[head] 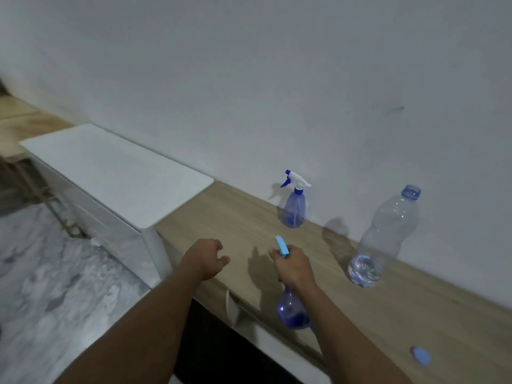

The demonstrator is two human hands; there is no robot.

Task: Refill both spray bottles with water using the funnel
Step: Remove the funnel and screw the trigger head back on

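My right hand (292,266) grips the top of a blue spray bottle (293,311) near the front edge of the wooden counter (401,306). A light blue piece sticks up from my fist. A second blue spray bottle (294,206), with its white and blue trigger head on, stands upright by the wall. A large clear water bottle (383,239) stands uncapped to the right, with a little water at its bottom. Its blue cap (420,355) lies on the counter at the right front. My left hand (206,257) hovers loosely curled over the counter's left end, holding nothing. I see no funnel.
A white cabinet top (116,173) adjoins the counter on the left. The white wall runs along the back. Marble-patterned floor (55,286) lies at the lower left. A dark opening sits under the counter's front edge.
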